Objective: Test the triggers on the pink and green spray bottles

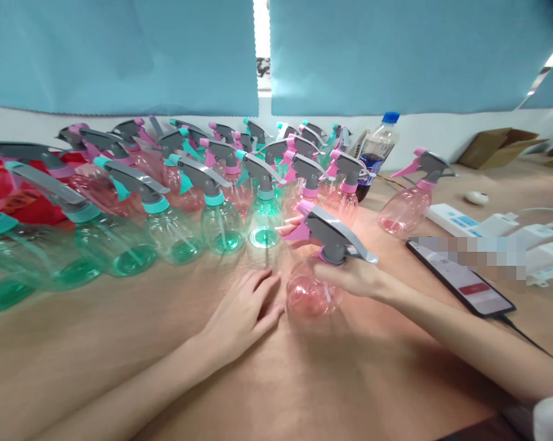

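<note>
A pink see-through spray bottle (pixel 313 293) with a grey and pink trigger head stands before me. My right hand (pixel 349 275) is wrapped round its neck from the right, fingers near the pink trigger. On the table just left of that bottle rests my left hand (pixel 248 309), fingers loosely stretched out and holding nothing. Beyond my hands a front row of green spray bottles (pixel 223 229) runs off to the left. Behind it stand several more pink and green ones, partly hidden by each other. Another pink spray bottle (pixel 405 208) stands apart on the right.
To the right lie a phone (pixel 460 278) with a cable and a white power strip (pixel 453 220) with plugged-in chargers. A drink bottle (pixel 378 150) with a blue cap, a cardboard box (pixel 496 147) and a small white object (pixel 476 198) are farther back. Red packaging (pixel 32 205) sits far left.
</note>
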`<action>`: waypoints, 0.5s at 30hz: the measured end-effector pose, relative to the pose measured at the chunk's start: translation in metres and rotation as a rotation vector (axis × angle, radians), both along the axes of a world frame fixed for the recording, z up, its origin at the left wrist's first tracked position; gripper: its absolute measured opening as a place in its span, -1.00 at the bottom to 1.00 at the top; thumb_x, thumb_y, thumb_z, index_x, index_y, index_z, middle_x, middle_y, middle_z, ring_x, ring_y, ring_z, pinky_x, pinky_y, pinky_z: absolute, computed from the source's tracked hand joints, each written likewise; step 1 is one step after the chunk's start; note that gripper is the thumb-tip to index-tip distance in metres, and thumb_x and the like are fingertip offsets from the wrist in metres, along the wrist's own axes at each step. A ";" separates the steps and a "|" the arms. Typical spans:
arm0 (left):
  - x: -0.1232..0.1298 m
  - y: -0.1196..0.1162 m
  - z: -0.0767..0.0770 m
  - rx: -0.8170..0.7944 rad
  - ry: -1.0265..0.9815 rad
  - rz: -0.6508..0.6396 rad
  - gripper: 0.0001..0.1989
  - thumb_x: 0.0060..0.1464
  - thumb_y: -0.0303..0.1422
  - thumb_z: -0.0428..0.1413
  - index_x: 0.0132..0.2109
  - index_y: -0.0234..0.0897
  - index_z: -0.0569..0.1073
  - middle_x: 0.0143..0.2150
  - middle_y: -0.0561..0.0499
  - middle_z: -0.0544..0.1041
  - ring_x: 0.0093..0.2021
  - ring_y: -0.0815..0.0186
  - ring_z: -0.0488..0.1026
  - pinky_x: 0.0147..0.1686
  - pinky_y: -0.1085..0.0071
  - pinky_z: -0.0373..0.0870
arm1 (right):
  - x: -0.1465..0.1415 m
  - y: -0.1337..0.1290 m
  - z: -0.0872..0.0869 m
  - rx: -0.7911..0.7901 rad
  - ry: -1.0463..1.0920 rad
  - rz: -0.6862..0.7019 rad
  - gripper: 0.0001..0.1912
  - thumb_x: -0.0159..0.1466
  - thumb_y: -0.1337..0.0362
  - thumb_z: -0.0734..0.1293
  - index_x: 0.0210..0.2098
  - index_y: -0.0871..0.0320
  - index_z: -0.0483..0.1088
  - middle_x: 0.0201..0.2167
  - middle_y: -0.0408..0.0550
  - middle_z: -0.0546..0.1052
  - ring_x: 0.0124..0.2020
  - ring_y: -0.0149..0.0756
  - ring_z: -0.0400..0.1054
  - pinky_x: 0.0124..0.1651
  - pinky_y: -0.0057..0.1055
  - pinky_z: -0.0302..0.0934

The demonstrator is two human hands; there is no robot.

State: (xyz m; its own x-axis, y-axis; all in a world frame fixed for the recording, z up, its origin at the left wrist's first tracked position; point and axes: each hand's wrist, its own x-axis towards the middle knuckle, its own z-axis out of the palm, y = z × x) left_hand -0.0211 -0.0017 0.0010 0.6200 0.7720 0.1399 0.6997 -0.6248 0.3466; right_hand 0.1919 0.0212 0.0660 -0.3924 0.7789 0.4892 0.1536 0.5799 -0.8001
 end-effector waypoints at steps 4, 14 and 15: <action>0.001 0.000 -0.002 0.033 0.033 0.005 -0.53 0.28 -0.23 -0.04 0.23 -0.38 0.29 0.24 -0.30 0.31 0.24 -0.01 0.27 0.19 -0.05 0.28 | 0.000 -0.001 0.005 -0.013 0.005 -0.021 -0.48 -0.03 0.42 0.18 -0.06 0.06 0.35 -0.18 -0.08 0.50 -0.29 -0.28 0.44 -0.25 -0.31 0.41; 0.002 -0.001 -0.001 0.073 0.049 0.004 -0.54 0.30 -0.22 -0.06 0.23 -0.38 0.29 0.22 -0.29 0.35 0.23 0.00 0.29 0.19 -0.02 0.29 | 0.002 -0.003 0.012 -0.017 -0.126 -0.124 -0.79 -0.07 0.46 0.20 -0.43 0.08 0.18 -0.58 -0.28 0.22 -0.63 -0.48 0.03 -0.60 -0.46 0.00; 0.002 -0.001 -0.002 0.075 0.049 0.004 -0.53 0.30 -0.22 -0.06 0.24 -0.38 0.28 0.22 -0.29 0.35 0.23 0.01 0.29 0.19 -0.01 0.30 | 0.001 -0.003 0.012 -0.026 -0.113 -0.114 -0.79 -0.08 0.46 0.20 -0.44 0.08 0.17 -0.58 -0.29 0.20 -0.64 -0.50 -0.04 -0.61 -0.46 -0.05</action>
